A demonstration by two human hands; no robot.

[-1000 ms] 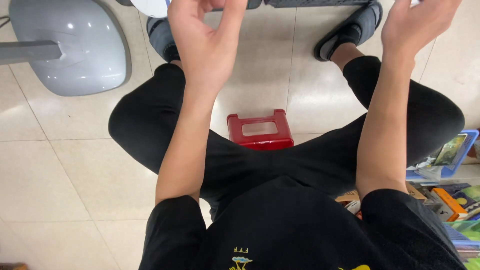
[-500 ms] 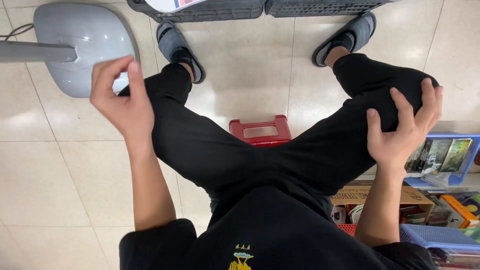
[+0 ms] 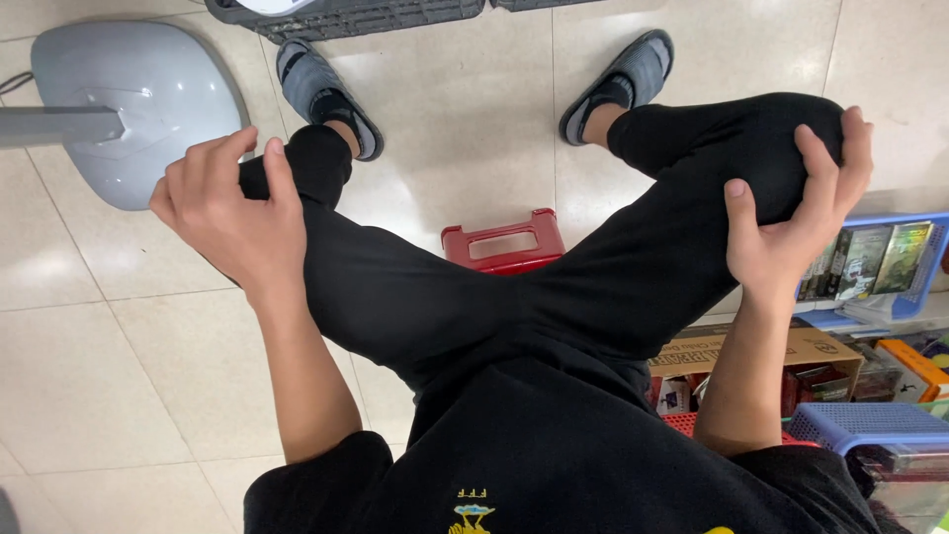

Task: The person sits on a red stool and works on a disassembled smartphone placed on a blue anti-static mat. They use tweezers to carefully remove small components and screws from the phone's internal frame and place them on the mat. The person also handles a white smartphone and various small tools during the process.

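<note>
Here the left hand [image 3: 232,213] and right hand [image 3: 791,222] each clasp a knee [image 3: 771,138], whose soft black cloth yields under curled fingers.

Green-dark packets [image 3: 883,259] upright in blue tray [image 3: 914,302], right; brown cardboard box [image 3: 756,349] below.
</note>
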